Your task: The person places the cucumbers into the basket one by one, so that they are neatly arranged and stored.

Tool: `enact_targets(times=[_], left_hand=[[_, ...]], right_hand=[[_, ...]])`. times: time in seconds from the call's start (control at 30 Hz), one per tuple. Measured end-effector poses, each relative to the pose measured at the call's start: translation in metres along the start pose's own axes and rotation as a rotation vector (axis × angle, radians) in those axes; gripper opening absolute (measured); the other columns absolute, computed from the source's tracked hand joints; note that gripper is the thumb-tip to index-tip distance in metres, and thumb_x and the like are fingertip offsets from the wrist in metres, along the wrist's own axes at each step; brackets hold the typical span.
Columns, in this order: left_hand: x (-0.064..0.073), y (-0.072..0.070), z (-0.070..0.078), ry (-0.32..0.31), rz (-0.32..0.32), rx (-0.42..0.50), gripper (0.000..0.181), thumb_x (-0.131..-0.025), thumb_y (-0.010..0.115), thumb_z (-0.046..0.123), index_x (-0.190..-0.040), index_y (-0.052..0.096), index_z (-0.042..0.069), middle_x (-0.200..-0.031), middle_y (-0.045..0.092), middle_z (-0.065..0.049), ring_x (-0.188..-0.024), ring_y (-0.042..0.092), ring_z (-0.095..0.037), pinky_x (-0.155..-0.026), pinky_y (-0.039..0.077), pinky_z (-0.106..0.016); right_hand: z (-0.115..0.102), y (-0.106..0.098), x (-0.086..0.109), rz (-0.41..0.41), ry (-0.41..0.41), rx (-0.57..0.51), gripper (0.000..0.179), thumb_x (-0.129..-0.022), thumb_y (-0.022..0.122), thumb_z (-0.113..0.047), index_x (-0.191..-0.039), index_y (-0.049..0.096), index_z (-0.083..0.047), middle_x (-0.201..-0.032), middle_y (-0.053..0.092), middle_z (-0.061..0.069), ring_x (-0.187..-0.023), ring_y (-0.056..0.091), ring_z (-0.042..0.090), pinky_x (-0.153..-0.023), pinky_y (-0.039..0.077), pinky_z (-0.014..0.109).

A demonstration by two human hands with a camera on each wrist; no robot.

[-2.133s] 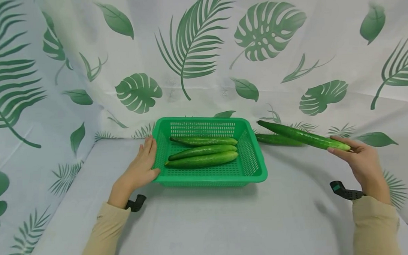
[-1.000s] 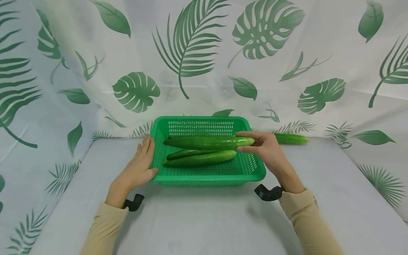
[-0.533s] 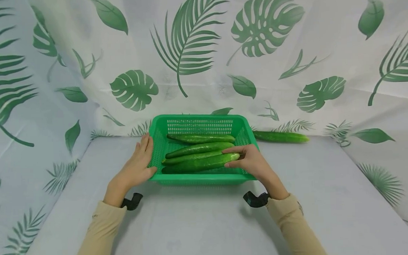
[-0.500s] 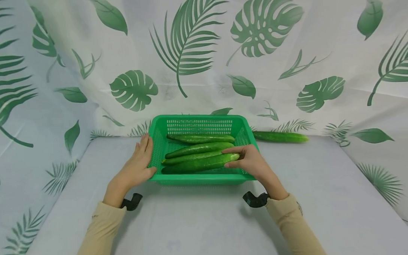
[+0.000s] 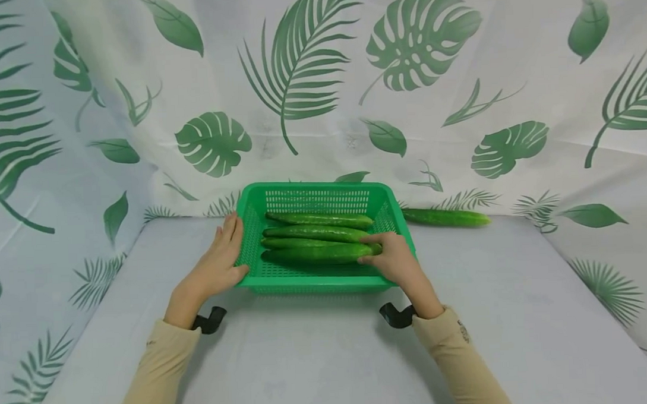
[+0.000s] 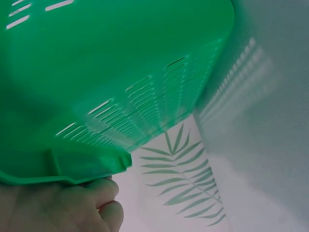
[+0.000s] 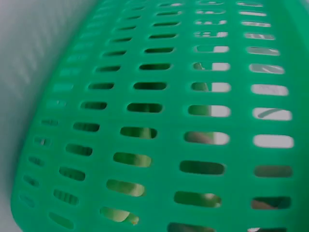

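Note:
A green plastic basket [image 5: 321, 280] with slotted sides stands on the table, several cucumbers lying lengthwise in it. My right hand [image 5: 397, 262] reaches over the basket's front right corner and pinches the pale end of the frontmost cucumber [image 5: 312, 256], which lies along the others. Fingers extended, my left hand [image 5: 215, 259] rests against the basket's left rim; the left wrist view shows that hand [image 6: 72, 205] under the rim's edge. Only the basket's slotted wall [image 7: 159, 116], with bits of cucumber behind the slots, fills the right wrist view; the right fingers are mostly hidden there.
One more cucumber [image 5: 447, 217] lies on the white table [image 5: 318, 351] right of the basket, close to the back wall. Leaf-printed white sheeting [image 5: 321, 136] hangs behind the basket and on both sides.
My right hand has carried a cucumber from the right into the basket's front. In the last half second it pushed the front cucumbers slightly back, straightening them. The left hand stays at the rim.

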State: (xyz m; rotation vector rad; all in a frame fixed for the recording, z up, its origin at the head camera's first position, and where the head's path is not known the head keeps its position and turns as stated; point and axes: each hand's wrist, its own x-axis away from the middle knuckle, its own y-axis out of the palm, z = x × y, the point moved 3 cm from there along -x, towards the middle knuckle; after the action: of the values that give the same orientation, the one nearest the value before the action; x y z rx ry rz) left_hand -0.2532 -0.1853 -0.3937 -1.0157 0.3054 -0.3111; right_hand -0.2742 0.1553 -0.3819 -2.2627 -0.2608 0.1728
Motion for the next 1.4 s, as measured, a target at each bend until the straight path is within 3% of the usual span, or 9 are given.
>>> enact_targets(times=[0.07,0.17,0.43,0.7,0.93,1.2,1.4], left_hand=[[0.0,0.0,0.0,0.003,-0.002,0.005,0.092,-0.088,0.055,0.006,-0.153,-0.009,-0.01,-0.16,-0.021,-0.022,-0.148,-0.02,-0.032,-0.119,-0.005,-0.054],[0.001,-0.001,0.001,0.004,-0.005,0.006,0.091,-0.088,0.055,0.006,-0.153,-0.008,-0.01,-0.16,-0.021,-0.021,-0.148,-0.02,-0.032,-0.119,-0.005,-0.054],[0.002,-0.002,0.002,0.008,-0.003,0.006,0.091,-0.089,0.054,0.006,-0.153,-0.008,-0.01,-0.16,-0.021,-0.021,-0.148,-0.019,-0.031,-0.119,-0.004,-0.054],[0.0,-0.001,0.002,0.016,0.003,0.004,0.092,-0.088,0.055,0.006,-0.153,-0.007,-0.011,-0.16,-0.02,-0.022,-0.148,-0.018,-0.033,-0.119,-0.004,-0.055],[0.0,0.001,0.002,0.011,0.005,0.015,0.092,-0.087,0.056,0.006,-0.153,-0.006,-0.011,-0.161,-0.019,-0.022,-0.149,-0.017,-0.033,-0.119,-0.004,-0.055],[-0.001,-0.001,0.002,0.009,0.005,0.009,0.091,-0.087,0.055,0.005,-0.153,-0.006,-0.011,-0.161,-0.02,-0.022,-0.148,-0.018,-0.032,-0.119,-0.004,-0.055],[-0.001,-0.001,0.002,0.006,0.004,0.013,0.092,-0.088,0.055,0.006,-0.153,-0.006,-0.011,-0.161,-0.019,-0.022,-0.148,-0.018,-0.033,-0.119,-0.004,-0.054]], right_hand=[[0.0,0.001,0.0,-0.015,0.009,0.041,0.043,-0.086,0.076,-0.008,-0.127,0.066,0.003,-0.127,0.062,0.026,-0.088,0.062,0.035,-0.071,0.049,0.041],[-0.001,0.003,0.0,-0.042,0.02,0.07,0.043,-0.087,0.074,-0.006,-0.128,0.064,0.005,-0.131,0.06,0.026,-0.123,0.053,0.044,-0.085,0.053,0.047],[-0.002,0.003,0.002,-0.064,0.035,0.053,0.044,-0.087,0.072,-0.003,-0.129,0.062,0.007,-0.129,0.061,0.026,-0.123,0.054,0.045,-0.093,0.051,0.052],[-0.003,0.0,0.005,-0.01,-0.021,0.043,0.038,-0.088,0.072,-0.005,-0.124,0.065,0.006,-0.124,0.064,0.025,-0.117,0.057,0.044,-0.089,0.053,0.051],[-0.007,-0.009,0.009,0.015,-0.081,-0.041,0.034,-0.088,0.072,-0.005,-0.121,0.068,0.005,-0.121,0.066,0.023,-0.115,0.059,0.043,-0.09,0.052,0.051],[-0.021,-0.044,0.024,-0.037,-0.053,-0.069,0.034,-0.091,0.072,-0.018,-0.123,0.07,-0.005,-0.124,0.065,0.016,-0.118,0.058,0.039,-0.092,0.051,0.049],[-0.015,-0.086,0.028,-0.035,-0.078,-0.136,0.037,-0.093,0.07,-0.019,-0.125,0.068,-0.001,-0.125,0.065,0.019,-0.117,0.06,0.037,-0.095,0.05,0.05]])
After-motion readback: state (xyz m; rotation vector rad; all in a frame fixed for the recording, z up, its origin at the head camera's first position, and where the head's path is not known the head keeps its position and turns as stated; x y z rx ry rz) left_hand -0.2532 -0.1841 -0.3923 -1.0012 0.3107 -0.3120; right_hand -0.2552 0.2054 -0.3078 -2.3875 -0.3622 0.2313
